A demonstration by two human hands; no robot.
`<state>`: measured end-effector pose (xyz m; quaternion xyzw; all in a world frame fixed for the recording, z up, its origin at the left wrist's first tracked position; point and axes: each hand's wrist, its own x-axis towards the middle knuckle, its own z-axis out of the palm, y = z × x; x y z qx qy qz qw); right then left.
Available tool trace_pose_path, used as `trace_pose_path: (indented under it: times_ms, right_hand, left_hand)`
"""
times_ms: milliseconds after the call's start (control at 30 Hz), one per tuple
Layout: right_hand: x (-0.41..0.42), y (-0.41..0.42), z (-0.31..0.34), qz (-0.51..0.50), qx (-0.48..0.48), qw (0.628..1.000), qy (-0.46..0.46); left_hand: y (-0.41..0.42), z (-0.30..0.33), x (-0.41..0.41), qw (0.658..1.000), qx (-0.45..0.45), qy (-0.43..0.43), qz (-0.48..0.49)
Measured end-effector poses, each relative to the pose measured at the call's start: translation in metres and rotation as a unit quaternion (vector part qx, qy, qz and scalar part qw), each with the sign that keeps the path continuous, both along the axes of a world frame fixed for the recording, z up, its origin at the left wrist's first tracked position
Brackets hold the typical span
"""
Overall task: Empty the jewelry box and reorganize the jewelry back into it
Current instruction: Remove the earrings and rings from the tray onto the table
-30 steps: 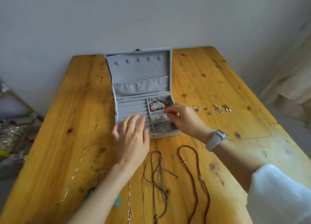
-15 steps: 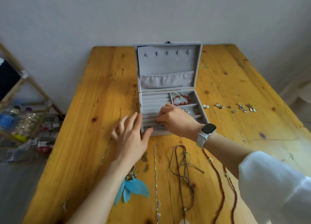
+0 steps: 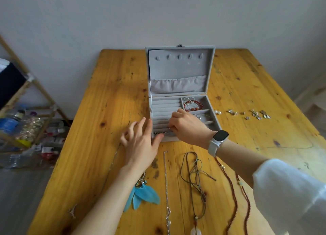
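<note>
Two hands work at the front edge of the jewelry box [image 3: 180, 93]. The right hand's fingers [image 3: 173, 127] are curled down into the front ring-roll slot; they appear to pinch a small dark beaded piece [image 3: 160, 132] lying along that slot, though the contact itself is hidden under the knuckles. The right hand [image 3: 187, 127] reaches across from the right, a smartwatch [image 3: 217, 141] on the wrist, a white sleeve [image 3: 289, 190] behind.

The left hand [image 3: 141, 143] lies flat and spread, fingers apart, thumb tip against the box's front left corner. Judgement: it steadies the light box so it does not slide while the other hand tucks the piece in.

The box sits open at mid-worktop [image 3: 109, 97], lid upright with hooks and a pocket. The rear right compartment holds a red bead bracelet [image 3: 194, 106] with a silver chain; the one in front holds another silver item, partly hidden.

Still out on the worktop: small earrings [image 3: 247, 113] in a row right of the box, well apart from it; in front, a thin silver chain [image 3: 165, 181], a brown cord necklace [image 3: 195, 178], a dark red bead strand [image 3: 236, 196], and a blue feather piece [image 3: 142, 196] just under the left forearm. Laid out separately, probably to prevent tangling.

Judgement: refilling is under way, most pieces not yet returned.

A wooden rack with bottles [image 3: 21, 125] stands on the floor at left.
</note>
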<state>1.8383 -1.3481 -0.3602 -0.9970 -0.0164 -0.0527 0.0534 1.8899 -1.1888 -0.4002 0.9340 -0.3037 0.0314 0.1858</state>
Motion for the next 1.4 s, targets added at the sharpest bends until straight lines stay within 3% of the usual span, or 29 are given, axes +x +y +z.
trace_pose_path:
  times_ms: [200,333,533,667,867,1200,1300,1400]
  right_hand:
    - [0.011,-0.004,0.013,-0.064,0.072,0.99,0.102]
    - [0.017,-0.007,0.014,-0.057,0.057,0.988,0.131]
    - [0.012,-0.015,0.013,-0.02,0.071,0.995,0.063]
    - [0.009,-0.019,0.011,-0.01,0.046,0.998,0.05]
    - [0.011,-0.021,0.008,0.025,-0.057,0.993,0.102]
    - [0.013,-0.021,0.012,0.052,-0.116,0.983,0.134]
    - [0.011,-0.022,0.011,0.048,-0.097,0.986,0.129]
    - [0.0,-0.029,0.011,0.023,0.003,0.996,0.089]
  left_hand:
    - [0.001,0.003,0.0,1.0,0.016,0.009,0.002]
    - [0.001,0.006,-0.001,0.999,0.027,0.017,0.004]
    - [0.0,0.007,-0.002,0.999,0.038,0.014,0.008]
    - [0.0,0.006,-0.003,0.999,0.038,0.016,0.014]
    - [0.0,0.007,-0.003,0.999,0.05,0.014,0.014]
    - [0.0,0.01,-0.003,0.998,0.056,0.02,0.006]
    - [-0.001,0.014,-0.002,0.999,0.043,0.011,0.002]
    - [-0.006,0.015,-0.003,1.0,0.018,-0.015,-0.004]
